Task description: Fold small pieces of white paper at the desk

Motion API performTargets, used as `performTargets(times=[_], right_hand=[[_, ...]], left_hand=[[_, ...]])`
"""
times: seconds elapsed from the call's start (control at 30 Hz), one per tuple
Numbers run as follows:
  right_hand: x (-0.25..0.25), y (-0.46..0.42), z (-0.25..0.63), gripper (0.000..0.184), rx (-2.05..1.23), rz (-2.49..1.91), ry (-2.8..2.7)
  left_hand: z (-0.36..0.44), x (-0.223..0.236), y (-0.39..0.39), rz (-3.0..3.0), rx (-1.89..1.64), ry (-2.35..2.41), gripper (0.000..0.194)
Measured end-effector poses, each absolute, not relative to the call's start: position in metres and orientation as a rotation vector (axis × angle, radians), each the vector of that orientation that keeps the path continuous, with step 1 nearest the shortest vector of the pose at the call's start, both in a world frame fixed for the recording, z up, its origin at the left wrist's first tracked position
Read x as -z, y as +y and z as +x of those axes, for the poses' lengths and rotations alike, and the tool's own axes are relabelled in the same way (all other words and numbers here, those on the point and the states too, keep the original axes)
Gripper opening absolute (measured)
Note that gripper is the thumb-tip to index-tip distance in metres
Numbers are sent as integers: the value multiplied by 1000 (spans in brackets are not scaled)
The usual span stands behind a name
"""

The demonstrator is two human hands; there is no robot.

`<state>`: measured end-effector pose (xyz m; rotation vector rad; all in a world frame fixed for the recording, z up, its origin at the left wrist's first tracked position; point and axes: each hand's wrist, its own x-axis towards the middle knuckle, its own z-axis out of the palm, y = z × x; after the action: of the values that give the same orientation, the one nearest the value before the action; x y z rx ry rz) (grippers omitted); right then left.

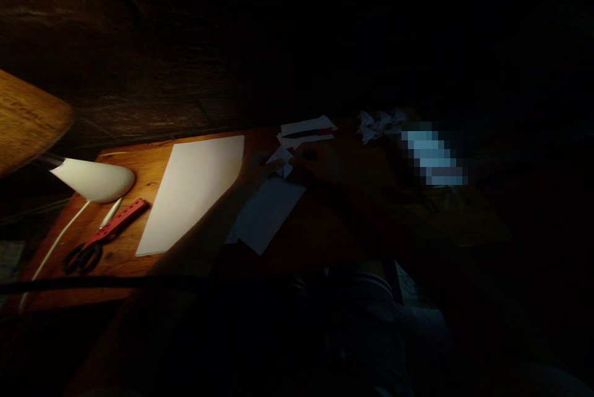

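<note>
A small folded piece of white paper (281,164) is held between my two hands above the wooden table. My left hand (254,169) grips its left side, the thumb lying on top. On the right side, the fingers of my right hand (316,159) pinch its edge. Just below the hands lies a flat sheet of paper (271,214), dim in the shadow. Behind them rest some paper strips (307,127) with a dark, red-ended pen or knife across them. Deep shadow hides much of the right hand.
To the left, a larger white sheet (195,193) lies on the wooden table (139,159). Near it are a white lamp (97,179) with its cord and scissors (111,230) with a red cover. Crumpled paper (378,125) and a glowing, pixelated screen (434,156) are at the right.
</note>
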<state>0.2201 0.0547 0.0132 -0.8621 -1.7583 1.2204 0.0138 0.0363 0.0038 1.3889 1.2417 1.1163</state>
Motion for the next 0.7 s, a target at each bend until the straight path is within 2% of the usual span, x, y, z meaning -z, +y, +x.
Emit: performTargets(times=[0.57, 0.7], right_hand=[[-8, 52, 215, 46, -1280, -816, -1724], [-5, 53, 214, 40, -1261, -798, -1808]], left_hand=[[10, 5, 37, 1566, -1008, 1054, 19], [7, 6, 37, 1597, -962, 1069, 15]])
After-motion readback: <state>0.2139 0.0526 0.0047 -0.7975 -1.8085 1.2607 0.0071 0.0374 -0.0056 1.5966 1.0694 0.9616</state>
